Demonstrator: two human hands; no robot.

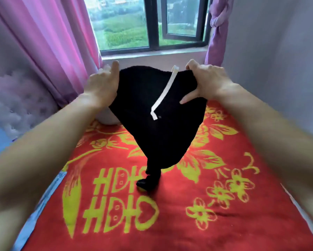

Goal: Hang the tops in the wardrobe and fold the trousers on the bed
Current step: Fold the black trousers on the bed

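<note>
Black trousers (152, 127) with a white drawstring (163, 94) hang in the air over the bed (215, 223). Their waistband is stretched between my two hands. My left hand (102, 86) grips the waistband's left end, thumb on the near side. My right hand (204, 81) grips the right end, thumb spread below on the cloth. The legs bunch and narrow downward, and the lowest part touches the red blanket near the middle of the bed.
The bed carries a red blanket with yellow flowers and characters. A pale pillow (106, 117) lies at the far left behind the trousers. Pink curtains (48, 48) hang left, a window (152, 24) is ahead, and a grey wall (278, 60) runs along the right.
</note>
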